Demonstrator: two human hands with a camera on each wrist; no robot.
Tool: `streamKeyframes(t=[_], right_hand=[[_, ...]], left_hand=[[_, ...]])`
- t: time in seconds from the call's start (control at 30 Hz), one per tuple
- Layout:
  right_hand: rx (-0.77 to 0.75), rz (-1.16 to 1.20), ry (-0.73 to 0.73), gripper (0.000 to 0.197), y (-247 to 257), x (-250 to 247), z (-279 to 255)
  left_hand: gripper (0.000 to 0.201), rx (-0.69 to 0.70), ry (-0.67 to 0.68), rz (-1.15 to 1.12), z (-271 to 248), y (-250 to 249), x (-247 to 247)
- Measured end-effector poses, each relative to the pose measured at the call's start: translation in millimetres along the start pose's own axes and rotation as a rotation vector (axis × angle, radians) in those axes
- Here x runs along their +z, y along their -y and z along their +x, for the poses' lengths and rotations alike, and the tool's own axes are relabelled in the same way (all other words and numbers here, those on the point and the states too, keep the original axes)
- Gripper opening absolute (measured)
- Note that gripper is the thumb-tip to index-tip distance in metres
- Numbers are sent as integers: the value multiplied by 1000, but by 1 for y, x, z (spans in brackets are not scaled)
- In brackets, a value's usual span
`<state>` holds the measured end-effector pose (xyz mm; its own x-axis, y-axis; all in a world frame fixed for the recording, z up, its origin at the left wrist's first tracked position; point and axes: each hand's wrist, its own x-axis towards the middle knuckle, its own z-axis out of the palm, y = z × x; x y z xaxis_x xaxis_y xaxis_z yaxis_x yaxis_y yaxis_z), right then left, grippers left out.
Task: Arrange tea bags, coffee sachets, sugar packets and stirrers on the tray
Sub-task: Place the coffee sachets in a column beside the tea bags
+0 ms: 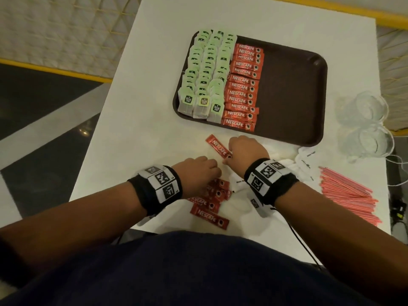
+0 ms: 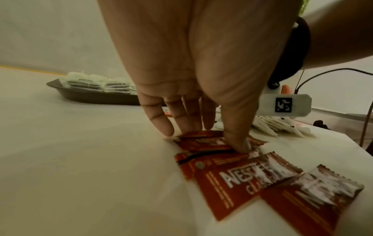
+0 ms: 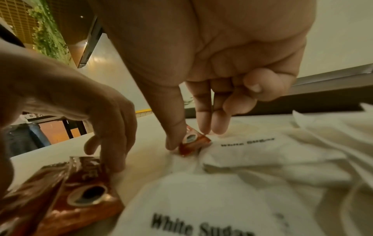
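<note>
Red Nescafé sachet (image 1: 218, 147) pinched by right hand (image 1: 247, 151); left hand (image 1: 196, 171) fingers on loose sachets (image 1: 212, 199).

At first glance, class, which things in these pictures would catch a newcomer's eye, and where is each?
The brown tray at the table's far side stands out: green tea bags fill its left, red coffee sachets sit in a column beside them, and its right half is bare. Nearer, the right hand pinches one sachet while the left hand presses on loose sachets. Pink stirrers lie at the right.
</note>
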<state>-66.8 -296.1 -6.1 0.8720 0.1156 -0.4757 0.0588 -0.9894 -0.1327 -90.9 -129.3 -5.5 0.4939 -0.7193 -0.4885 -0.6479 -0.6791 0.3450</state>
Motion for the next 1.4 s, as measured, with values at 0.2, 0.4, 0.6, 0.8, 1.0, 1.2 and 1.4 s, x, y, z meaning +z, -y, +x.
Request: streamKeyframes(t=[0.2,0.4,0.6,0.8,1.0,1.2,1.4], right_hand=[[11,25,72,30,2,-6,7],[-10,261,32,14,-11,-13,9],[33,671,-55,6,-34,-34,8],[91,959,-156,7,-65,-55,16],[191,986,-303,4,-96,-72,48],[247,929,-213,7,-102,-71,82],[229,861,-92,6,-99,-67,101]], left_hand=[[37,-64,-12,35,6,0,3],[30,-71,45,24,10,1,2],[31,-88,91,-47,13,14,-9],[16,-152,66,-310,23,33,-34],[14,-199,-76,-703,39,47,-74],[10,-250,-216,-871,58,59,-99],[11,-341,-292,-1116,64,73,-107]])
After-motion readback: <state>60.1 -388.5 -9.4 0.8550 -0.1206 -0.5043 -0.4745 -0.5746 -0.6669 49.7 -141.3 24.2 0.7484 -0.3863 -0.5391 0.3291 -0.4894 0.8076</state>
